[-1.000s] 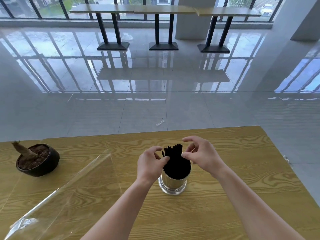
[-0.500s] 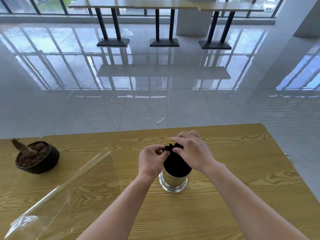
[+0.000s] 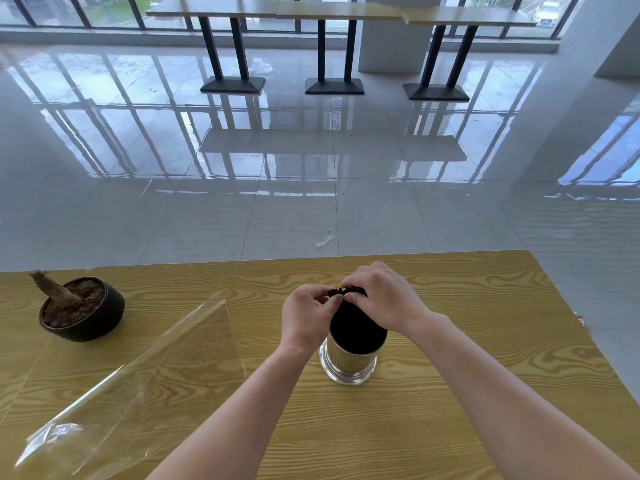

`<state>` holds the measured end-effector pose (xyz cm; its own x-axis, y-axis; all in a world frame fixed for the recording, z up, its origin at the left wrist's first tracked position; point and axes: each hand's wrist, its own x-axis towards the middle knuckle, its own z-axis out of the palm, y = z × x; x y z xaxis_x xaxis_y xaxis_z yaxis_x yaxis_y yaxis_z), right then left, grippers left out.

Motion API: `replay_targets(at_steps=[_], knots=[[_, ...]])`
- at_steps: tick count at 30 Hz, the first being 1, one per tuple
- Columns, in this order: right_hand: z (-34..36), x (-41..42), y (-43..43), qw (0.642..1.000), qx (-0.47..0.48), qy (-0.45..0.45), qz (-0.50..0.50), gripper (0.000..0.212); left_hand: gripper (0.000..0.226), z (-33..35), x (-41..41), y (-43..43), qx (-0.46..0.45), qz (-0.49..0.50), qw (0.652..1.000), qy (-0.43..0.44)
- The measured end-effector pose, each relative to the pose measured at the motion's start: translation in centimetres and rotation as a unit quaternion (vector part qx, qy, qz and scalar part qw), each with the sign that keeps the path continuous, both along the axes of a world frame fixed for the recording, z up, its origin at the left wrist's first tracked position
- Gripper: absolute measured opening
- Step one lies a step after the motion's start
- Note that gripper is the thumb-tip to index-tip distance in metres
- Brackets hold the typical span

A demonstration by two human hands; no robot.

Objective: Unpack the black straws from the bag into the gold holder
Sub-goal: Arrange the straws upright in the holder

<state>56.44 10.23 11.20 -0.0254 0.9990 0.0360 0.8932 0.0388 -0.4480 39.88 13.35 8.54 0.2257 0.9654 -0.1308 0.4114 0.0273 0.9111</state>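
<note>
Fingertips of the left hand (image 3: 306, 318) pinched onto the top ends of the black straws (image 3: 353, 318), thumb and forefinger closed on the bundle's left edge. Right hand (image 3: 382, 297) cupped over the straw tops from 2 o'clock, fingers curled down and pressed onto the same ends, nearly touching the left fingertips. Both hands closed on the straws, no gap showing.

No readable writing on straws or holder. A faint white printed patch at the near end of the bag, too blurred to read.

Straws packed tight as one dense black bundle, upright, ends showing as a knobbly cluster between the two hands, lower part sunk in the gold holder (image 3: 348, 363). Holder a shiny cylinder with a flared base ring, standing upright on the wooden table (image 3: 485, 393), just right of centre.

Out at 9 o'clock from the holder, the clear plastic bag (image 3: 138, 382) lying flat and slack, well apart from the holder, its open end towards the hands. Further at 10 o'clock, a dark round pot (image 3: 83, 315) of soil with a bare stub of stem leaning left. Beyond the table at 12 o'clock, glossy tiled floor (image 3: 311, 161) and a row of tall tables (image 3: 329, 12) along the windows.
</note>
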Motion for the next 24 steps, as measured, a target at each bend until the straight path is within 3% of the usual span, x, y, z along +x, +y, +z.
replay_targets(at_steps=[5, 12, 19, 24], knots=[[0.3, 0.1, -0.1, 0.999, 0.029, 0.024, -0.018, 0.009, 0.007, 0.3, 0.1, -0.1, 0.034, 0.007, 0.999, -0.005], [0.6, 0.2, -0.2, 0.998, 0.035, 0.04, -0.028, 0.009, 0.012, 1.0, 0.2, -0.3, 0.064, 0.039, 0.997, -0.034], [1.0, 0.8, -0.9, 0.991, 0.036, 0.118, -0.059, 0.022, 0.005, 4.6, -0.9, 0.5, 0.076, 0.09, 0.987, -0.107], [1.0, 1.1, -1.9, 0.989, 0.031, 0.121, -0.079, 0.04, 0.008, 7.9, -3.2, 1.1, 0.056, 0.127, 0.973, -0.182]])
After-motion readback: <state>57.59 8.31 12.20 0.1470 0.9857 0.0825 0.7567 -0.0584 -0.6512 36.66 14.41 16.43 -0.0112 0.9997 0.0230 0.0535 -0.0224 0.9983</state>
